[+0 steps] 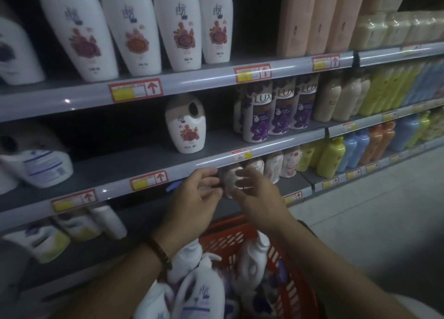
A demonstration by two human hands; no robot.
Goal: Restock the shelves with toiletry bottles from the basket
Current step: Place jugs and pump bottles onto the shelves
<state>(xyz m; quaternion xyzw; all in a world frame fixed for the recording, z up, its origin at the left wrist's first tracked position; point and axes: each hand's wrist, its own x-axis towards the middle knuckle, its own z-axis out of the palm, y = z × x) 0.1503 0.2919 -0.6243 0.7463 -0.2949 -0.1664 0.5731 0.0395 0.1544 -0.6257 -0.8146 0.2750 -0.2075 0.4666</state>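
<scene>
As I gripped the floral bottle (230, 183) from both sides, left hand (195, 198) pinching its left edge and right hand (258, 195) curled over its front, it stood roughly upright between them, level with the lower shelf (294, 183); the matching row (274, 165) lay just to its right, nearer my right hand.

bottles (199, 292) in basket (298, 294), basket below shelves (192, 81)

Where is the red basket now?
Head view, bottom centre: the red basket, with white bottles inside, sits between the forearms, below the left hand and right hand holding a patterned bottle.
</scene>
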